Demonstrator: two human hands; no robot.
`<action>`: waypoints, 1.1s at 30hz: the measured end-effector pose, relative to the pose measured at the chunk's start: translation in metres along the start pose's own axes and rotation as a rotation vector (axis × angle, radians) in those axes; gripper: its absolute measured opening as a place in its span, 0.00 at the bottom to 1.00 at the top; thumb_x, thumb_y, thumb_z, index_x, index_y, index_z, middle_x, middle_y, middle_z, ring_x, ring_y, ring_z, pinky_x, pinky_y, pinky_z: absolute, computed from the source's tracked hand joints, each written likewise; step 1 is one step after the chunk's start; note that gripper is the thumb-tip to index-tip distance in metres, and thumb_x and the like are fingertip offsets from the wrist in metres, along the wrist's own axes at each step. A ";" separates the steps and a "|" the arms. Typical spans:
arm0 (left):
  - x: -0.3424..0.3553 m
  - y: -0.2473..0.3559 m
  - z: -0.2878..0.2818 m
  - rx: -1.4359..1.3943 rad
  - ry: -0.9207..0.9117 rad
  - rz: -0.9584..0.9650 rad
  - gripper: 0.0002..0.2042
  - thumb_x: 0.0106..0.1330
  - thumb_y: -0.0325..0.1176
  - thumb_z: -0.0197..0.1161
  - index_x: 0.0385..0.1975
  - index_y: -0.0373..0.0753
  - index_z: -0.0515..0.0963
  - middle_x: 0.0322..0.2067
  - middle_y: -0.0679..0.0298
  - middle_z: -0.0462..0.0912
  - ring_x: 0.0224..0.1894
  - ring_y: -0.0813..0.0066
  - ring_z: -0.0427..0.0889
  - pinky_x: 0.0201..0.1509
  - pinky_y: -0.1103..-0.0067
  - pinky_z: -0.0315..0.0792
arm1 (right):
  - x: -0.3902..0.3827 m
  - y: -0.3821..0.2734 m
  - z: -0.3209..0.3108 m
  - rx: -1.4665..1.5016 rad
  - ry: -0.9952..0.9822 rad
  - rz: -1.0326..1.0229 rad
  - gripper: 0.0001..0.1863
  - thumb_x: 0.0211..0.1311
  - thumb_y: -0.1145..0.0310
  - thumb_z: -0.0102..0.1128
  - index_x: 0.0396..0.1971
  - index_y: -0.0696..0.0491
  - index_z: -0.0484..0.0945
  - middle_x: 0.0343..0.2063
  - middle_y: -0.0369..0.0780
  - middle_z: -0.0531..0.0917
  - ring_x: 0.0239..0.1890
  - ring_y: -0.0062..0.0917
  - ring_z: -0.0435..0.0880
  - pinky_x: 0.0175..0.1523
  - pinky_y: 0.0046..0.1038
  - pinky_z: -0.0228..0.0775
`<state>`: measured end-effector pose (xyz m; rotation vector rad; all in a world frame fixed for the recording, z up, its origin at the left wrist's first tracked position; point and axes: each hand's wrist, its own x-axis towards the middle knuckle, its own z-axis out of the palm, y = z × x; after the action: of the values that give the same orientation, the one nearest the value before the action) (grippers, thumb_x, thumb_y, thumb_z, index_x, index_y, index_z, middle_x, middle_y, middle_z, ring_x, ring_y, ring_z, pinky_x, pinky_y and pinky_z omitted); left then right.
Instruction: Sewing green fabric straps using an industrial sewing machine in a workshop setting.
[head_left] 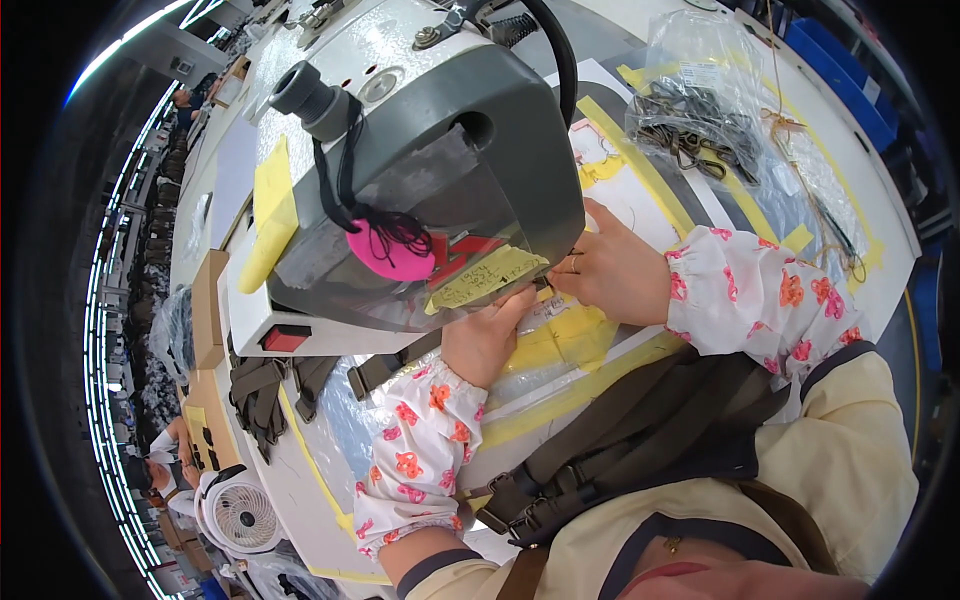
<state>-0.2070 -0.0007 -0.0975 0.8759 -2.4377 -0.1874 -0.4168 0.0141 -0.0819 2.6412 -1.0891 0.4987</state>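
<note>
Under the grey sewing machine head (pixel 440 150), both hands meet at the needle area, which the machine's bulk hides. Left hand (pixel 485 335) lies with fingers curled on the table just below the head; what it presses I cannot tell. Right hand (pixel 610 270) pinches something thin beside the head, too small to name. A yellow paper label (pixel 485 280) and a round pink pad (pixel 390 250) with black thread sit on the head's front. Left of the machine lie dark webbing straps (pixel 265 390). Behind it, a clear bag of dark metal buckles (pixel 695 120). Yellow tape strips (pixel 640 160) cross the table (pixel 880 220). A small white fan (pixel 240 512) stands below the straps.
</note>
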 end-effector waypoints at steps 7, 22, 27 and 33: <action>-0.005 -0.016 0.008 0.105 -0.010 -0.115 0.10 0.52 0.22 0.60 0.33 0.44 0.81 0.32 0.60 0.82 0.32 0.64 0.81 0.37 0.77 0.73 | 0.011 0.012 -0.001 0.005 -0.156 0.029 0.07 0.48 0.68 0.54 0.25 0.46 0.82 0.37 0.26 0.81 0.40 0.20 0.76 0.64 0.45 0.50; -0.017 -0.022 -0.013 0.295 -0.303 -0.350 0.11 0.57 0.29 0.60 0.40 0.45 0.78 0.20 0.59 0.78 0.20 0.61 0.77 0.22 0.71 0.68 | 0.009 0.021 0.012 0.250 -0.031 0.078 0.07 0.45 0.74 0.59 0.28 0.48 0.78 0.30 0.27 0.79 0.44 0.19 0.74 0.64 0.39 0.50; -0.058 -0.029 -0.065 0.344 0.046 -0.221 0.15 0.54 0.26 0.58 0.43 0.35 0.74 0.31 0.53 0.78 0.32 0.56 0.76 0.34 0.72 0.70 | 0.009 0.026 0.015 0.270 0.008 0.016 0.06 0.42 0.77 0.57 0.24 0.51 0.76 0.24 0.33 0.77 0.38 0.27 0.76 0.42 0.27 0.70; -0.114 -0.048 -0.087 0.435 0.033 -0.423 0.20 0.51 0.20 0.54 0.46 0.38 0.72 0.40 0.57 0.77 0.40 0.60 0.76 0.47 0.72 0.68 | 0.009 0.027 0.014 0.192 0.123 -0.350 0.08 0.42 0.75 0.59 0.25 0.57 0.72 0.30 0.40 0.76 0.32 0.30 0.76 0.33 0.28 0.72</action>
<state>-0.0609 0.0380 -0.0889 1.5683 -2.2672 0.2156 -0.4274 -0.0154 -0.0888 2.8355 -0.5484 0.7072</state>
